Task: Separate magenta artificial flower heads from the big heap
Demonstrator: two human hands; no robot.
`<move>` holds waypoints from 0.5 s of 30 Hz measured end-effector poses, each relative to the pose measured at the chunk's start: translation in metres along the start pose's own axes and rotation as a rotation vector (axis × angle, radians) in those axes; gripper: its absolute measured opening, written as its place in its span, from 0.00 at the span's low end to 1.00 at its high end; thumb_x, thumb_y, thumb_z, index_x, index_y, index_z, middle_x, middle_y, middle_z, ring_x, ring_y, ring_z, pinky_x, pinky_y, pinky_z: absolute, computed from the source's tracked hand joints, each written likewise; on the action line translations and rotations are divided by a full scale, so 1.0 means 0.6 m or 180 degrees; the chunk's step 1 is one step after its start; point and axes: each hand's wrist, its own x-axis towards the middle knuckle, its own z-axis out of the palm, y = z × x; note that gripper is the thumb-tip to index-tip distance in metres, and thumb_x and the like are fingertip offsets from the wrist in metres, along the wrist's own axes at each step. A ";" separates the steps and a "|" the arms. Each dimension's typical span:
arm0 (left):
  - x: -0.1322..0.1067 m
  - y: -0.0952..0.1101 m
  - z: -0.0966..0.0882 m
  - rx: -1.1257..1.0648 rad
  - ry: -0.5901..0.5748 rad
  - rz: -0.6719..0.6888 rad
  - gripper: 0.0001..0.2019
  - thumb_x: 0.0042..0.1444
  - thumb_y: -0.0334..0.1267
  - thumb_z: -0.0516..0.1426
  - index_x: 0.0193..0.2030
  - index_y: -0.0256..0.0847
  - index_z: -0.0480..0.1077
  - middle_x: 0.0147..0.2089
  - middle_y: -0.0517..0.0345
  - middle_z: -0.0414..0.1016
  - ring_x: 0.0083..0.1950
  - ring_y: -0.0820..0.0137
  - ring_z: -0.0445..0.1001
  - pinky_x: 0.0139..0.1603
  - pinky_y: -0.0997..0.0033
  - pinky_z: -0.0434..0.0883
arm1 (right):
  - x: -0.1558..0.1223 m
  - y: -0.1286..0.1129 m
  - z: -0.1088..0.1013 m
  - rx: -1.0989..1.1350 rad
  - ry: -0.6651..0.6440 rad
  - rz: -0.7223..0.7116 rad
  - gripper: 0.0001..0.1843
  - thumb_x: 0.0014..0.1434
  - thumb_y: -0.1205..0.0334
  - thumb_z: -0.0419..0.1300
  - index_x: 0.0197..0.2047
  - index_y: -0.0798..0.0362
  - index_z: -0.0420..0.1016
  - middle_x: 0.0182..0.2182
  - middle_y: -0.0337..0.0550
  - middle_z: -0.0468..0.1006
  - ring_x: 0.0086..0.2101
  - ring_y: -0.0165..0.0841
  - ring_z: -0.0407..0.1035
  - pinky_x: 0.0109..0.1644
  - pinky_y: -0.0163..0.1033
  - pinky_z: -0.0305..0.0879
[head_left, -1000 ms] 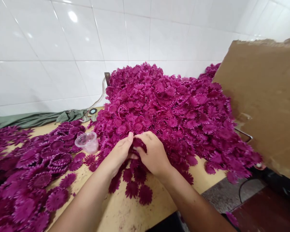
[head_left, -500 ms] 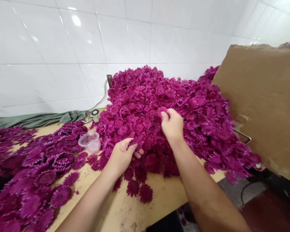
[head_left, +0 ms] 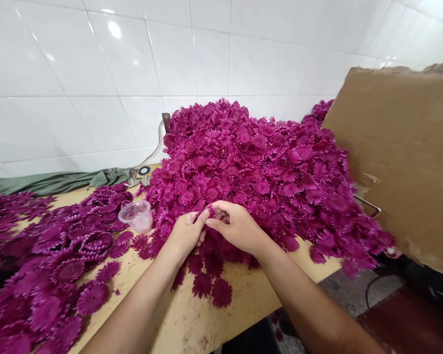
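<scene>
A large heap of magenta artificial flower heads (head_left: 243, 152) rises against the wall in front of me. My left hand (head_left: 187, 231) and my right hand (head_left: 233, 225) meet at its near edge, fingertips almost touching. Between them a small magenta flower piece (head_left: 211, 211) shows, mostly covered by my fingers. Thumb and fingers are pinched together on both hands. A few loose flower heads (head_left: 221, 293) lie on the table just below my hands.
A clear plastic cup (head_left: 137, 216) stands left of the heap. More flower pieces (head_left: 59, 275) spread over the left of the yellowish table (head_left: 192, 324). Green cloth (head_left: 59, 182) lies along the tiled wall (head_left: 103, 123). A big cardboard sheet (head_left: 398, 162) leans at the right.
My right hand has come from the middle of the heap down and left to my left hand. My left hand has stayed nearly in place, still pinched.
</scene>
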 end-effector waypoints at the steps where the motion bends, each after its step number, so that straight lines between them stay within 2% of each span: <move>1: -0.001 0.001 0.000 -0.0038 -0.0040 0.0021 0.21 0.45 0.55 0.52 0.14 0.41 0.56 0.08 0.68 0.55 0.12 0.79 0.53 0.16 0.77 0.53 | 0.003 0.003 -0.001 0.0234 -0.0010 0.0050 0.03 0.50 0.67 0.56 0.31 0.55 0.70 0.26 0.37 0.72 0.27 0.28 0.67 0.34 0.34 0.64; 4: -0.010 0.007 0.001 -0.0267 -0.0314 0.0179 0.20 0.46 0.56 0.51 0.18 0.41 0.58 0.12 0.67 0.60 0.15 0.78 0.56 0.18 0.77 0.55 | 0.011 0.005 -0.008 0.0555 0.0392 0.0116 0.05 0.50 0.64 0.54 0.26 0.54 0.68 0.21 0.34 0.69 0.24 0.26 0.63 0.30 0.32 0.61; 7: -0.019 0.015 0.002 -0.0325 -0.0454 0.0527 0.16 0.47 0.50 0.52 0.21 0.41 0.59 0.17 0.67 0.60 0.18 0.77 0.57 0.21 0.76 0.57 | 0.018 0.002 -0.013 0.0678 0.0900 0.0242 0.07 0.47 0.63 0.54 0.22 0.55 0.66 0.17 0.33 0.65 0.20 0.25 0.58 0.25 0.32 0.57; 11: -0.020 0.022 0.008 -0.0254 -0.0340 0.0783 0.13 0.49 0.45 0.52 0.20 0.40 0.59 0.18 0.66 0.60 0.20 0.77 0.58 0.23 0.76 0.58 | 0.032 0.004 -0.002 0.0732 0.1319 0.0371 0.09 0.46 0.59 0.53 0.20 0.54 0.65 0.14 0.31 0.59 0.17 0.24 0.53 0.22 0.32 0.51; 13: -0.021 0.024 0.012 -0.0271 -0.0193 0.0762 0.13 0.50 0.44 0.51 0.19 0.41 0.58 0.17 0.66 0.60 0.19 0.77 0.57 0.23 0.76 0.57 | 0.042 0.010 0.000 0.0613 0.1491 0.0263 0.09 0.47 0.58 0.53 0.20 0.54 0.64 0.15 0.32 0.60 0.18 0.25 0.54 0.23 0.33 0.52; 15: -0.025 0.024 0.013 -0.0374 -0.0133 0.0695 0.14 0.51 0.44 0.51 0.19 0.41 0.58 0.15 0.67 0.59 0.18 0.77 0.56 0.22 0.76 0.57 | 0.053 0.021 -0.013 0.0490 0.1757 0.0129 0.10 0.48 0.57 0.52 0.20 0.52 0.61 0.15 0.32 0.60 0.18 0.25 0.54 0.24 0.33 0.53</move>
